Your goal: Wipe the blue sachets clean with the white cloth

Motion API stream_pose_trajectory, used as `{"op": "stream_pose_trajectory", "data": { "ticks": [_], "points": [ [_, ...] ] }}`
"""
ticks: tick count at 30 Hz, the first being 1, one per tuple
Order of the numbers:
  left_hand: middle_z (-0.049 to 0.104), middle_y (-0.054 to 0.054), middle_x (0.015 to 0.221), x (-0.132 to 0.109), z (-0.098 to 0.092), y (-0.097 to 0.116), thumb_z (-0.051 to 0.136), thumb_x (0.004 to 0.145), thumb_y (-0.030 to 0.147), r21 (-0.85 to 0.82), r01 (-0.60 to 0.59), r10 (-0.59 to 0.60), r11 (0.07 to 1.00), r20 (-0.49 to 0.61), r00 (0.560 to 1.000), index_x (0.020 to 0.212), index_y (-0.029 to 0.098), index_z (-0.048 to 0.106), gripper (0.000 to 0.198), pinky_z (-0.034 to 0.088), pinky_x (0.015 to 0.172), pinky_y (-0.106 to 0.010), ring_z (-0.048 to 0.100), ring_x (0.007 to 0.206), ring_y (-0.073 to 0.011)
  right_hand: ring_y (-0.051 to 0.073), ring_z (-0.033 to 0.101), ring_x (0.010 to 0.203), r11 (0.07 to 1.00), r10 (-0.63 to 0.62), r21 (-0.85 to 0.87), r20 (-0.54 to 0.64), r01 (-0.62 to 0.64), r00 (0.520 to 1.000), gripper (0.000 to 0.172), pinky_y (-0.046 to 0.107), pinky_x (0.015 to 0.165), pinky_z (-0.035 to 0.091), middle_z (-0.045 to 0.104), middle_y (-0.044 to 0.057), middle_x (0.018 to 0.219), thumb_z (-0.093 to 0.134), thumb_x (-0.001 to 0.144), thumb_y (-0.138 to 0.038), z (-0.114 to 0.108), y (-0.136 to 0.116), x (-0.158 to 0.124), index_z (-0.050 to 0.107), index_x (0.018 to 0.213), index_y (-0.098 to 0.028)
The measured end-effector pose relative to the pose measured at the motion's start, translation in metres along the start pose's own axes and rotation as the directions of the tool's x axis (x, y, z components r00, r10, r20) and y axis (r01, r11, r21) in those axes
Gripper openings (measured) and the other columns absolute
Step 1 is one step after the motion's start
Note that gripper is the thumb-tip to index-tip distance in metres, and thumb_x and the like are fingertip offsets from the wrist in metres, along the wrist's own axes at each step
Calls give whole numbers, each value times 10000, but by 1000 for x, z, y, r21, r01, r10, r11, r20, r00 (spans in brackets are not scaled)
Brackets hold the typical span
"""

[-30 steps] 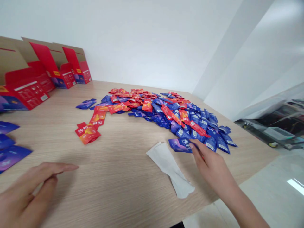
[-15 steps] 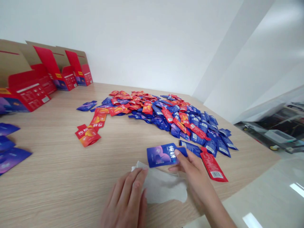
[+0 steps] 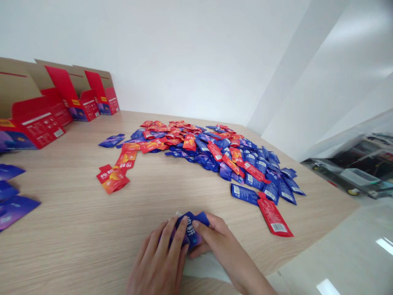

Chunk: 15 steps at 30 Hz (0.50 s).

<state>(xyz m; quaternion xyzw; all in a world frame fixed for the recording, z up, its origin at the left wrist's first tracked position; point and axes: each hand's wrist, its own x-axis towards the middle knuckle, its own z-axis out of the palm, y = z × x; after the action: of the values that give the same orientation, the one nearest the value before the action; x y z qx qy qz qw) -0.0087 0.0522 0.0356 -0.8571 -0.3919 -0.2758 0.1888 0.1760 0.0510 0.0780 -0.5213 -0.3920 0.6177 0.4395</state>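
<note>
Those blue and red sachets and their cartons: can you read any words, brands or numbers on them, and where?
Held blue sachet: two large white Chinese characters, too blurred to quote with certainty.
Orange-red sachet: similar large white characters, also unclear.
Red sachet: a barcode, its digits too small to read.
Red carton: small print, too small to read.

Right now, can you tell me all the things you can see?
boxes: at least three, red and brown, open, far left
table: one, pale wood, under everything
sachet heap: very many, red and blue, middle of table
red sachets: a few, left of heap
blue sachets: three, left edge
red sachet: one, right of heap
white sheet: one, white, under hands
held sachet: one, blue, between hands
left hand: one, pressing held sachet
right hand: one, pressing held sachet
</note>
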Motion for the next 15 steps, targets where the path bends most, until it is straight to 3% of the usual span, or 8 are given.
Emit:
{"op": "stream_pose_trajectory", "data": {
  "ticks": [4, 7, 9, 11, 13, 15],
  "points": [
    [766, -75, 1330, 0, 4, 3, 485, 1033, 473, -19, 29, -30, 999, -42, 999, 1391, 160, 614, 492, 577, 917, -330, 721, 1140, -208, 224, 726, 801, 998, -47, 45, -85, 51, 995, 432, 334, 677, 622, 725, 11, 872, 799, 815, -607, 3, 9, 4, 682, 968, -221],
    [766, -45, 1325, -10, 8, -1, 537, 1000, 315, -26, 81, -79, 996, 56, 995, 1458, 223, 566, 468, 597, 872, -318, 742, 1085, -188, 243, 753, 885, 993, -114, -26, -28, 113, 993, 420, 361, 776, 629, 771, 38, 974, 714, 914, -626, 2, 10, -3, 686, 1083, -241],
    [764, -33, 1321, -17, 8, -7, 520, 969, 201, -41, 120, -114, 992, 119, 986, 1520, 254, 508, 554, 600, 857, -290, 744, 1084, -167, 261, 755, 1057, 962, -195, -189, 36, 198, 980, 361, 405, 950, 605, 790, 72, 1148, 618, 1014, -536, 0, 8, -12, 689, 1231, -256],
    [759, -37, 1329, -22, 5, -14, 488, 956, 160, -65, 122, -114, 990, 124, 986, 1564, 258, 462, 616, 600, 866, -270, 739, 1111, -159, 289, 689, 1272, 843, -270, -443, 141, 304, 953, 406, 459, 1132, 514, 739, 93, 1371, 661, 996, -415, -6, 7, -22, 664, 1379, -278],
    [746, -46, 1361, -23, 1, -19, 476, 969, 191, -90, 84, -76, 992, 95, 993, 1585, 249, 442, 620, 597, 892, -266, 727, 1145, -164, 318, 599, 1416, 630, -280, -662, 294, 406, 914, 569, 486, 1222, 438, 652, 95, 1527, 775, 895, -327, -13, 10, -27, 650, 1449, -297],
    [738, -41, 1379, -21, -4, -21, 467, 986, 226, -95, 17, -13, 995, 47, 999, 1583, 249, 456, 598, 588, 914, -261, 714, 1159, -166, 326, 554, 1470, 426, -256, -767, 406, 479, 877, 678, 495, 1254, 409, 604, 91, 1585, 815, 830, -255, -22, 17, -29, 639, 1484, -305]
  ]
}}
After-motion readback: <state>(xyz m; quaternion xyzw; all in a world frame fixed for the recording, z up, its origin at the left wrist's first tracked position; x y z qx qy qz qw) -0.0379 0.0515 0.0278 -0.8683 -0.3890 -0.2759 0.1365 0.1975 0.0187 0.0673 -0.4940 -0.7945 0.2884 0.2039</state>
